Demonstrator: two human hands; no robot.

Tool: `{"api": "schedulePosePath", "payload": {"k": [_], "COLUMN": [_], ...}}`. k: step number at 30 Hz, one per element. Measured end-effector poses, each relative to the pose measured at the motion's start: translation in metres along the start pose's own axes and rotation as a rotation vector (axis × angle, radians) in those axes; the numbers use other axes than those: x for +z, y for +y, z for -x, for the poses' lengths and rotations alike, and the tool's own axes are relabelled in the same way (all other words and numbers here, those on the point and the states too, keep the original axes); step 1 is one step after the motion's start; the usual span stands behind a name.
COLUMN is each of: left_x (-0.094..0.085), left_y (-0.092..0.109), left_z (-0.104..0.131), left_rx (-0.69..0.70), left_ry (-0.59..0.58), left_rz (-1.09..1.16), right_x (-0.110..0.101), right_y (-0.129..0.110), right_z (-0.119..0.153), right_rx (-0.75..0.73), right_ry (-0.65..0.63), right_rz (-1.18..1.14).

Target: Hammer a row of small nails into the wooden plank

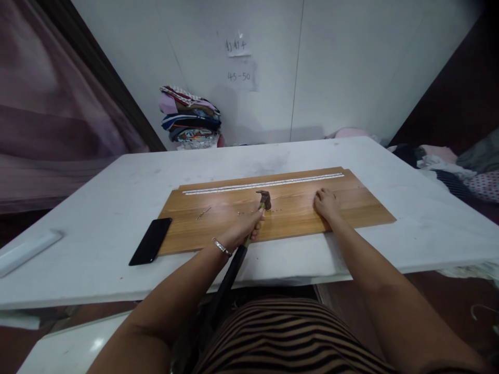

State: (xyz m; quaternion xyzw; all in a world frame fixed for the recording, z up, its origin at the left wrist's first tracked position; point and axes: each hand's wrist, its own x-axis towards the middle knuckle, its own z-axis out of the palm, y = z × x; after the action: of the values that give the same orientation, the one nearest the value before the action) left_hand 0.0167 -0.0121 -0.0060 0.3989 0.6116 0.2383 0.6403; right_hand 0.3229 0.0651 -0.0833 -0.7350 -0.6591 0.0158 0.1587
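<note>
My left hand is wrapped round the handle of a claw hammer, close below its metal head. The black grip of the handle reaches back toward my body. The hammer's head is over a wooden board, beside a row of small nails; whether it touches the board I cannot tell. My right hand rests on the board's right part with curled fingers, and whatever they may hold is hidden. A few thin loose nails lie on the left part of the board.
Two narrow white strips run along the board's far side. A black phone overlaps its left edge. On the white table, a white roll lies far left. Folded clothes are stacked behind, by the wall.
</note>
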Motion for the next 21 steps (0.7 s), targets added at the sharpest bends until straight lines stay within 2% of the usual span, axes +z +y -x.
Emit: {"api": "schedulePosePath", "payload": {"k": [6, 16, 21], "left_x": [0.000, 0.001, 0.003], "left_y": [-0.003, 0.006, 0.010], "left_z": [-0.001, 0.007, 0.009], "left_rx": [0.010, 0.019, 0.022], "left_ry": [0.014, 0.019, 0.030], "left_rz": [-0.017, 0.001, 0.001], "right_x": [-0.004, -0.010, -0.014], "right_y": [-0.003, -0.014, -0.009], "right_z": [0.002, 0.005, 0.003], "right_rx": [-0.001, 0.016, 0.001], "right_ry": [-0.023, -0.122, -0.163], "right_rz": [0.019, 0.087, 0.055]}}
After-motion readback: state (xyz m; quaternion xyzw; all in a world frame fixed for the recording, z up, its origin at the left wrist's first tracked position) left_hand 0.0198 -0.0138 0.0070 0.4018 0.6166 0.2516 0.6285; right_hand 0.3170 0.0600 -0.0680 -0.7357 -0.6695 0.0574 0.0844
